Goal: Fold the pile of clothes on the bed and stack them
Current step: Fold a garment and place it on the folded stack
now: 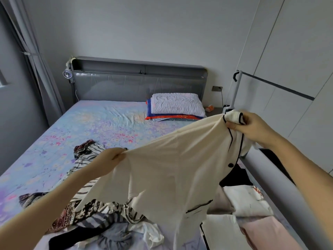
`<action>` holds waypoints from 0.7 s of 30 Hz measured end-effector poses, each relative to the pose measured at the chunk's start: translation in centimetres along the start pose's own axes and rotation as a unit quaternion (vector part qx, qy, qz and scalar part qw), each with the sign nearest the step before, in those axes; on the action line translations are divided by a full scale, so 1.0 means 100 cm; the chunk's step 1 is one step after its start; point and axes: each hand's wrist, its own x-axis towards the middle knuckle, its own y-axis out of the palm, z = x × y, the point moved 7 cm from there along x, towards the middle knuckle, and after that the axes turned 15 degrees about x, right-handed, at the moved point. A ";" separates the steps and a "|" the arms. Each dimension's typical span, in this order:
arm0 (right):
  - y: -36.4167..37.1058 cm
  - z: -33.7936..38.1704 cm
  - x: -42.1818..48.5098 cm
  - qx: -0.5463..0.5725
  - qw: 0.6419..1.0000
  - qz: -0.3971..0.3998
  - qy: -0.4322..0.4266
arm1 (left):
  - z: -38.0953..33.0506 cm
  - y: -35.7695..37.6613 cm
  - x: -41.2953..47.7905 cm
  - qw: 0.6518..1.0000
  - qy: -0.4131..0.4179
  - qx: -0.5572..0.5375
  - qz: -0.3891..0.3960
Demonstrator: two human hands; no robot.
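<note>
**Cream pyjama shirt spread over the bed, ready to be laid flat**

The person held a cream button-up shirt (171, 168) with dark piping in the air above the near end of the bed (90, 123). The hands were well apart, each clamped on the cloth. The left hand (108, 161) pinched a plain edge low on the left. The right hand (255, 129), raised higher, gripped a bunched piped part; whether that was collar or cuff could not be told. The shirt hung slack and slanted between them, its trimmed pocket drooping toward the mattress.

Under it and to the left lay the unfolded pile (93, 210): striped, paisley and grey-blue garments tangled together. On the right edge of the bed sat a folded stack (252, 201) of white and pink pieces. A pillow (177, 105) rested on folded blankets by the headboard.

The step in hand looked like opening the shirt out before folding. To do it well, both grips would probably need to shift to matching points, such as the two shoulders, so the cloth hangs level. A light shake should drop the sleeves free. Laying it button side down on bare sheet, apart from the pile, would likely keep stray cloth out of the fold. The task seemed to be partway along
</note>
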 end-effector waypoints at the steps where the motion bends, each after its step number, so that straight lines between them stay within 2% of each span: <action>1: 0.000 -0.004 -0.003 0.012 1.000 -0.017 -0.005 | 0.005 -0.006 -0.006 1.000 -0.016 -0.011 -0.019; 5: 0.016 -0.022 -0.011 0.056 0.998 0.001 0.013 | 0.014 -0.005 -0.029 0.989 -0.078 -0.111 -0.053; 8: 0.021 -0.021 -0.010 0.117 0.993 -0.003 0.032 | 0.019 0.014 -0.042 0.979 -0.068 -0.191 0.023; 10: 0.023 -0.016 -0.006 0.144 0.989 0.002 0.039 | 0.024 0.021 -0.044 0.988 -0.055 -0.126 0.066; 12: 0.030 -0.009 -0.003 0.149 0.988 0.030 0.039 | 0.034 0.026 -0.039 0.996 -0.056 -0.030 0.066; 14: 0.041 -0.001 0.000 0.139 0.988 0.053 0.031 | 0.045 0.028 -0.034 0.995 -0.082 0.014 0.045; 21: 0.057 0.030 0.011 0.165 0.984 0.066 -0.012 | 0.031 0.064 -0.029 0.994 -0.099 -0.019 0.051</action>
